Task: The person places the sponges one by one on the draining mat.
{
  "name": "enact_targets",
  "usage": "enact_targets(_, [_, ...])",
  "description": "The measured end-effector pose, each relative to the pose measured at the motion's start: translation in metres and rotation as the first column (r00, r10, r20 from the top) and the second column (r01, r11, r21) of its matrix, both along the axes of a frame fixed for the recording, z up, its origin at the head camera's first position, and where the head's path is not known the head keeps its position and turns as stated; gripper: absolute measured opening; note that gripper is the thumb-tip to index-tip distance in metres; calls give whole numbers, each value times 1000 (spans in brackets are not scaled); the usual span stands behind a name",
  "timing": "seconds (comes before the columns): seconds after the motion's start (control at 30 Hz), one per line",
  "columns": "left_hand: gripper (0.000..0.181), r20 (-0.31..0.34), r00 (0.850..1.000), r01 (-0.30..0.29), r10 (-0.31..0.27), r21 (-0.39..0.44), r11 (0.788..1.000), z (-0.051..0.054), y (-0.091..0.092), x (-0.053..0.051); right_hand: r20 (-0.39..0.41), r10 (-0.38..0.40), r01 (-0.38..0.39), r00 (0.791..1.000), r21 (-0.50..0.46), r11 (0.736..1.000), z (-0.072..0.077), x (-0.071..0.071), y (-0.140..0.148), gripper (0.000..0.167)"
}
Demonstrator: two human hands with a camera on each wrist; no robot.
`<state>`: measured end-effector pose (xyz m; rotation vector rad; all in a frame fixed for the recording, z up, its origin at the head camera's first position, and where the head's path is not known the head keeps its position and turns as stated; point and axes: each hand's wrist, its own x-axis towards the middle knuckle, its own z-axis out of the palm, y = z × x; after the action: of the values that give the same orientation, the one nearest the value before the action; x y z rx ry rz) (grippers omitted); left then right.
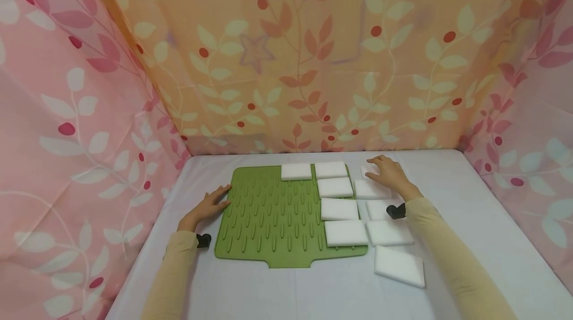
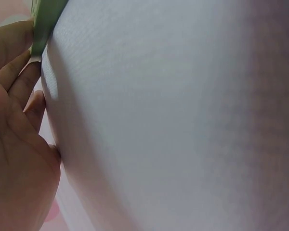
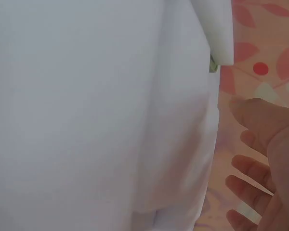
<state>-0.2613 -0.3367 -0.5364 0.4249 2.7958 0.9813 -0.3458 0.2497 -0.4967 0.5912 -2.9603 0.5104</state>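
Observation:
A green ridged mat (image 1: 268, 210) lies flat, with white rectangular pads (image 1: 339, 209) in a column along its right side and one more pad (image 1: 296, 171) at its top edge. My left hand (image 1: 208, 209) touches the mat's left edge; in the left wrist view the fingers of that hand (image 2: 19, 115) are at the green edge (image 2: 47, 21). Over the farthest pad right of the mat, my right hand (image 1: 388, 174) is held with fingers spread and partly covers it. The right wrist view shows this hand (image 3: 265, 168) with nothing in its fingers.
Several more white pads lie right of the mat, one of them (image 1: 399, 266) angled nearest the front. White cloth (image 1: 465, 220) covers the table. Patterned curtains (image 1: 286, 61) stand behind and on both sides.

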Motion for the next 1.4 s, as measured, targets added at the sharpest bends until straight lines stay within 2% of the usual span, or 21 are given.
enact_targets(0.33, [60,-8,1000,3,-3,12,1000,0,1,0,9,42,-42,999,28,999,-8,5,26,52])
enact_targets(0.57, [60,6,1000,-13,13,16,1000,1,1,2,55,59,-59,997,-4,998,-9,5,39,56])
enact_targets(0.8, [59,-15,1000,1,0,29,1000,2,1,3,96,63,-63,993,-4,998,-11,4,45,58])
enact_targets(0.97, [60,2,1000,-4,4,26,1000,1,2,2,129,52,-51,990,-8,999,-11,6,48,61])
enact_targets(1.27, [61,11,1000,-8,8,33,999,0,2,0,124,29,-29,992,0,1000,-11,4,51,61])
enact_targets(1.4, [61,9,1000,-4,3,30,1000,0,1,0,96,27,-28,995,8,1000,-9,2,52,61])
